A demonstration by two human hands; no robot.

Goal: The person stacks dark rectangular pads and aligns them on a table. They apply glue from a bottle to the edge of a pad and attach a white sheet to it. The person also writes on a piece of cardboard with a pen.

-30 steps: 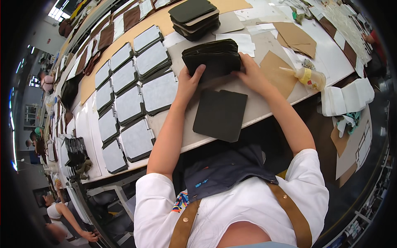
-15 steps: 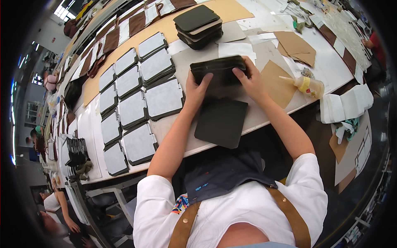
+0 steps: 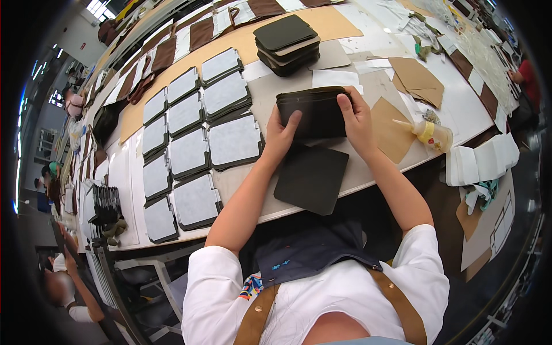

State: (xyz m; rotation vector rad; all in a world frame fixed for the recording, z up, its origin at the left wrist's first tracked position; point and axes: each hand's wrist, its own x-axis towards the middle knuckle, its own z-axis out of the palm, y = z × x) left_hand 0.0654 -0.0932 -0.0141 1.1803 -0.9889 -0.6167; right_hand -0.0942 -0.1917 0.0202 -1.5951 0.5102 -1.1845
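Observation:
Between my two hands I hold a thick stack of dark leather-like pieces [image 3: 316, 115], its layered edge facing up. My left hand [image 3: 282, 133] grips the left side with the thumb across the front. On the right side my right hand [image 3: 357, 118] closes round it, thumb on the face near the top corner. Just below, a single dark rounded-corner piece [image 3: 313, 181] lies at the table's front edge, turned at an angle. Beyond my hands stands a taller pile of dark pieces [image 3: 286, 33], with lighter layers among them.
Rows of dark pieces with pale grey tops [image 3: 233, 141] cover the table's left half. To the right are brown card sheets [image 3: 417, 80], a yellow-banded glue bottle [image 3: 432, 135] and folded white material [image 3: 483, 152]. Another person [image 3: 77, 287] works at the lower left.
The stack has tipped so that its broad front face shows more, and my right thumb has slid up toward its corner. The whole view has shifted slightly.

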